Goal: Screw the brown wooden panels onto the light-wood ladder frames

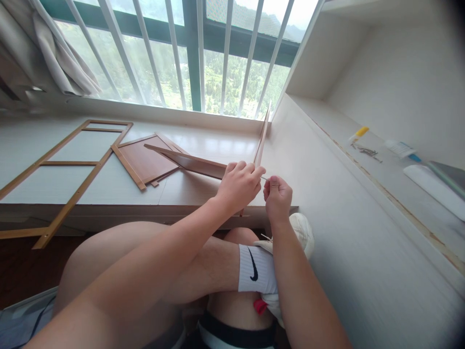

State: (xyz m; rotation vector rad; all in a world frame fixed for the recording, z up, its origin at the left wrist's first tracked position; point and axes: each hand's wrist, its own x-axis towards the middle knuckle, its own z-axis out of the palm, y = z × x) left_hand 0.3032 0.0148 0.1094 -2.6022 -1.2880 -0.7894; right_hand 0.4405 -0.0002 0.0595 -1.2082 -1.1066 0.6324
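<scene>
My left hand (240, 183) is closed around the lower edge of a thin upright wooden panel (262, 138) that stands on edge by the white wall. A second brown panel (189, 162) meets it at an angle, leaning across the ledge. My right hand (278, 196) is pinched shut on a small thin metal piece, likely a nail or screw, whose tip touches the panel edge just beside my left fingers. Both forearms reach up from my crossed legs.
A wooden frame (69, 165) and a flat brown panel (143, 160) lie on the white window ledge (218, 145). On the shelf at the right lie loose screws (368, 152), a yellow-capped tube (359, 133) and a white tube (401, 149). Window bars stand behind.
</scene>
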